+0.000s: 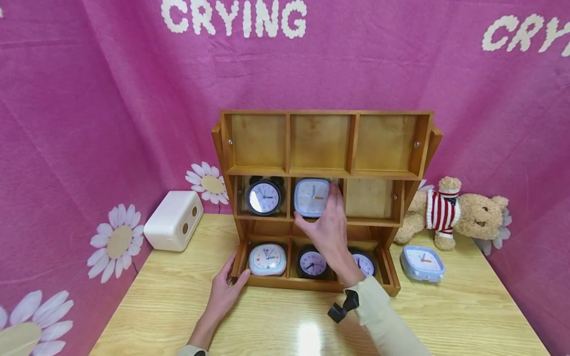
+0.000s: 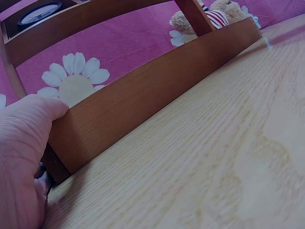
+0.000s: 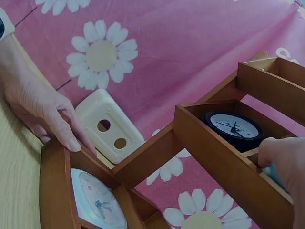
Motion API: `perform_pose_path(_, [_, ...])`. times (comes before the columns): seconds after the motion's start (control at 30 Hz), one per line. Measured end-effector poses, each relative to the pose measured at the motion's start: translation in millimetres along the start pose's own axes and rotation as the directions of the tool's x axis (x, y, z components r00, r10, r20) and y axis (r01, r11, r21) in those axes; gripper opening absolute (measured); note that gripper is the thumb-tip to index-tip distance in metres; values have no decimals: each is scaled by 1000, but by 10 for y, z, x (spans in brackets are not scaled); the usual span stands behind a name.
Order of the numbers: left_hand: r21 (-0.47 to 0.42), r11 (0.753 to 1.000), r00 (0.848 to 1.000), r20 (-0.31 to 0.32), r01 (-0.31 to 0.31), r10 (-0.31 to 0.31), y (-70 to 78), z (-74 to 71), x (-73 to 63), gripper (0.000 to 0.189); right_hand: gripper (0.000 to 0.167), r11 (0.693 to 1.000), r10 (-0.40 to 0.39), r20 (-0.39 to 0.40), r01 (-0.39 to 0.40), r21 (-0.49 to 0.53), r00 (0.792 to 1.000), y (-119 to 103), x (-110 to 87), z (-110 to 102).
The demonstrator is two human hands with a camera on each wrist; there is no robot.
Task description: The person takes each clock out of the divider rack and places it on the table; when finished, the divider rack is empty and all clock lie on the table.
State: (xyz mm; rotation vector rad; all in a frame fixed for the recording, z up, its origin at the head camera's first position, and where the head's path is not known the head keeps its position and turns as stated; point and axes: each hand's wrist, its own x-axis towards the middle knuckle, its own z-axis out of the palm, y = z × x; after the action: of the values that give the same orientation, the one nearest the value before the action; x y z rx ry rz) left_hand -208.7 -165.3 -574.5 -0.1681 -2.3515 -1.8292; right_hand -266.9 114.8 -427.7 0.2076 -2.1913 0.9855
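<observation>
Currently, the right hand (image 1: 328, 225) has its grip closed about the pale blue clock (image 1: 307, 195), thumb at its lower left edge, fingers along its right side, in the middle compartment of the wooden rack's (image 1: 322, 174) middle tier. The left hand's (image 1: 224, 292) grip spans the rack's front left corner, thumb over the bottom edge. Right of that clock, a bare back panel (image 1: 370, 198) shows; the worktop (image 1: 267, 319) spreads before the rack.
</observation>
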Motion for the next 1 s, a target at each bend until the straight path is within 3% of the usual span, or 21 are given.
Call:
perform_pose_path(0.53, [-20,1000,1000,4,-5,5,-15,13,11,73,109,994,-33,-107,43,97,994,-6,-38,-57])
perform_pose_path(1.0, [-26,1000,1000,-2,-1,1,-34,7,13,72,107,995,-78,-109,85,56,991,-104,-186,-506])
